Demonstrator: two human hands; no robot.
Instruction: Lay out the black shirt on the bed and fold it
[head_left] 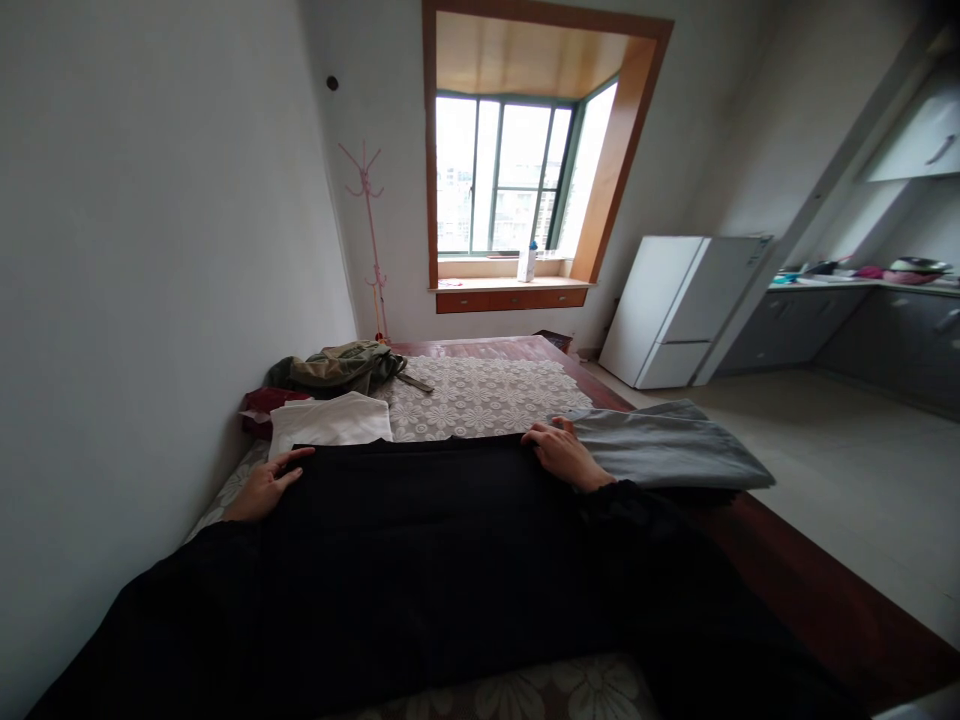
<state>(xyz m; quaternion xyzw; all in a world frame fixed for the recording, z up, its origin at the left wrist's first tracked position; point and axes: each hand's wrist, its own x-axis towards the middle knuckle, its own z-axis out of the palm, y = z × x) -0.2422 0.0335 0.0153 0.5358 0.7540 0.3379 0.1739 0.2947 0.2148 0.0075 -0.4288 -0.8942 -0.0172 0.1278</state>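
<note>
A black garment [420, 550] lies spread flat in front of me, its far edge running nearly straight across. At its far left corner is my left hand [262, 488], index finger stretched along the edge and thumb apart. My right hand [566, 455] grips the far edge toward the right, fingers bent and pressed together on the fabric. Beyond the left corner lies a folded white cloth [330, 420]. A folded grey garment [664, 445] rests just right of my right hand. Dark sleeves cover both my forearms and blend with the black fabric.
A patterned lace tablecloth [487, 395] covers much of the dark red table [817, 590]. A camouflage bag [337, 368] and a red item [262, 410] sit at the far left, by the wall. Past the table stand a pink coat rack [369, 220] and a white fridge [675, 310].
</note>
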